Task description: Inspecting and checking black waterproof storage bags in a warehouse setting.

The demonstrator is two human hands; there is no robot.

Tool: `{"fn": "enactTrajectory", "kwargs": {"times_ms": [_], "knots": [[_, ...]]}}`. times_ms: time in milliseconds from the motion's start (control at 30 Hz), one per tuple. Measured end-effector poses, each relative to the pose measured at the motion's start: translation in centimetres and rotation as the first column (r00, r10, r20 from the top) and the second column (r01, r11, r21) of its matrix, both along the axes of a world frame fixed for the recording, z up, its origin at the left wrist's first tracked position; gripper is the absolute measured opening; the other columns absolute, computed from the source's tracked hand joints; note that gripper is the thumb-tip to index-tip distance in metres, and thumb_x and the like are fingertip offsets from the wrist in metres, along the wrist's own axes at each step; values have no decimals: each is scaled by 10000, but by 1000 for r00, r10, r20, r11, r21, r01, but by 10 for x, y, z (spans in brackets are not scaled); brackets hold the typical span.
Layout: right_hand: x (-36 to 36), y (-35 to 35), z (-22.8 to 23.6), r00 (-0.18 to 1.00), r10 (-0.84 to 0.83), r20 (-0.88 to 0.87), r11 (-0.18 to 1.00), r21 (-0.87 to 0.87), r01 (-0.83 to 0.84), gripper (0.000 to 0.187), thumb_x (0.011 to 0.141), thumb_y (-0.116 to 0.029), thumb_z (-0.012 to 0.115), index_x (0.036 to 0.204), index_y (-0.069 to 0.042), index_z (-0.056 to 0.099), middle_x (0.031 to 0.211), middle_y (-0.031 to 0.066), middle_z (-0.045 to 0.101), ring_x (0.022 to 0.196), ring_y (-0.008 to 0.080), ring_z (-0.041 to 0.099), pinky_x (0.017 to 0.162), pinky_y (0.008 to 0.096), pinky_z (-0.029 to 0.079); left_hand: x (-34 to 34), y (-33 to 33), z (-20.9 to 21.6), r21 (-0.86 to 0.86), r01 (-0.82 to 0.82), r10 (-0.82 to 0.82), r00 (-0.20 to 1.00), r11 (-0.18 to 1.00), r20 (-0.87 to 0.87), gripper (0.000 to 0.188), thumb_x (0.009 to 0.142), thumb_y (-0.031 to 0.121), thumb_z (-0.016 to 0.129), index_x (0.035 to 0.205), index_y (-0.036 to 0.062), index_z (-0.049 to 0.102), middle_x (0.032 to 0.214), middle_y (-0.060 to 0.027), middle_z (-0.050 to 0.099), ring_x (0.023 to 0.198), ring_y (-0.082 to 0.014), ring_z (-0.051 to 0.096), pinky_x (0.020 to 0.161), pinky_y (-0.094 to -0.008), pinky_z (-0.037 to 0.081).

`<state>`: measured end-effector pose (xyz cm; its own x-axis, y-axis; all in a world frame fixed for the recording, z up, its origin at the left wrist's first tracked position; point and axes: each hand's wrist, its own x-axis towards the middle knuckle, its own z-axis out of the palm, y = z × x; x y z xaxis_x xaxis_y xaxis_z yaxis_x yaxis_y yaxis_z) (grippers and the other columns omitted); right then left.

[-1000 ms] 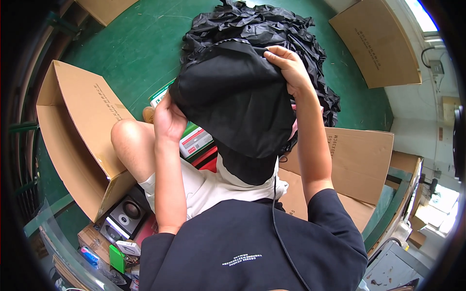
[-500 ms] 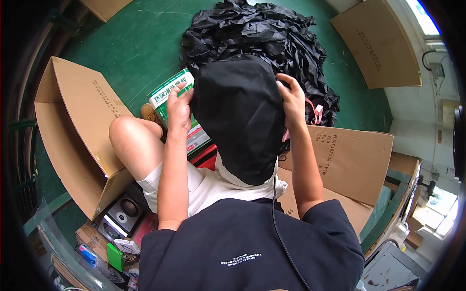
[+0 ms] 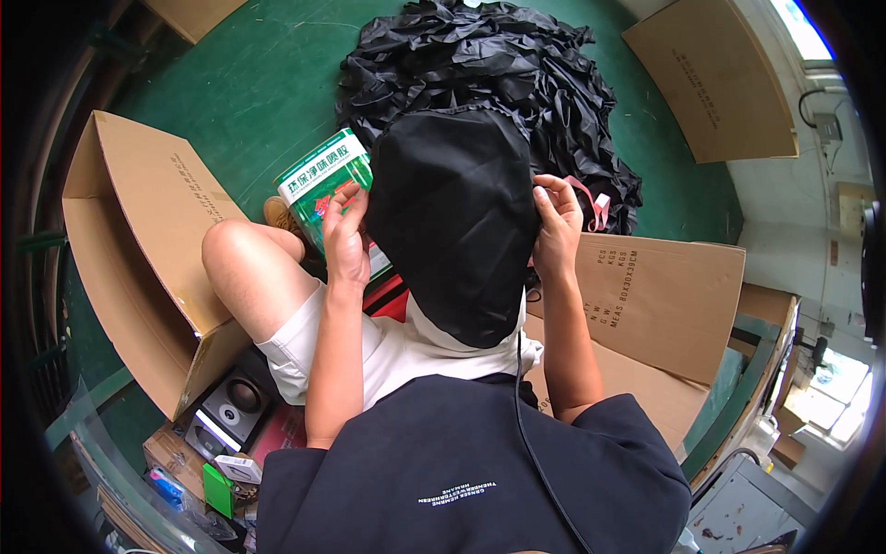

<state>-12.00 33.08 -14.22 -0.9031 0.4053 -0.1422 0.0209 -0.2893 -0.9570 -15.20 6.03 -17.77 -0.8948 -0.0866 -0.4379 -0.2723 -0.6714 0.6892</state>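
A rounded black fabric cover [image 3: 452, 222] with a gathered far edge spreads out in front of my body, narrowing above my lap. My left hand [image 3: 345, 238] is at its left edge, fingers closed in a pinch, some fingertips hidden by the cloth. On the opposite edge, my right hand [image 3: 559, 226] pinches the fabric between thumb and fingers. Just beyond the cover lies a large heap of crumpled black fabric [image 3: 480, 55] on the floor. Beside my left hand stands a green and white tin [image 3: 318, 175], partly covered by that hand.
An open cardboard box [image 3: 152, 222] stands at the left, and another carton [image 3: 655, 295] lies open at the right. Cardboard [image 3: 715, 83] leans by the far right wall. A speaker [image 3: 235, 402] and small packages sit at lower left. A pink strap [image 3: 598, 210] lies beside the heap.
My right hand has moved nearer along the cover's right edge, and my left hand has also come slightly nearer. The cover's gathered far edge shows more clearly.
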Motion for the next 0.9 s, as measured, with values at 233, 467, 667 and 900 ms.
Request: {"fn": "enactTrajectory", "kwargs": {"times_ms": [233,467,667,900], "knots": [[-4,4,-17,996,41,75,989,-148,-30,147,916,2,597,1058,-29,573,837,-10,620,742,43,560,700,188,451,14,-1,-12,-113,95,-85,993,989,85,306,904,70,643,1164,60,483,994,-60,652,841,-132,600,712,-250,463],[6,0,-18,997,-75,-4,994,-77,75,141,923,-17,601,1053,-40,552,814,-25,595,710,27,525,666,171,421,24,13,-16,-53,38,-34,997,998,72,296,911,77,633,1162,72,475,962,-54,646,819,-123,601,676,-229,462],[11,1,-17,983,-182,-27,822,544,167,240,826,-28,676,1041,-39,571,751,4,551,676,105,542,602,259,444,25,8,-43,-451,-58,57,998,891,-15,322,909,69,612,1201,8,491,999,-61,580,920,-181,574,836,-305,462],[11,5,-4,974,224,-30,820,546,-172,119,879,-121,658,918,-9,671,860,64,664,774,151,639,693,270,491,38,66,83,-921,-307,-501,773,240,-388,510,876,142,660,1306,-14,436,1427,-193,381,1340,-355,340,1121,-457,249]]}}
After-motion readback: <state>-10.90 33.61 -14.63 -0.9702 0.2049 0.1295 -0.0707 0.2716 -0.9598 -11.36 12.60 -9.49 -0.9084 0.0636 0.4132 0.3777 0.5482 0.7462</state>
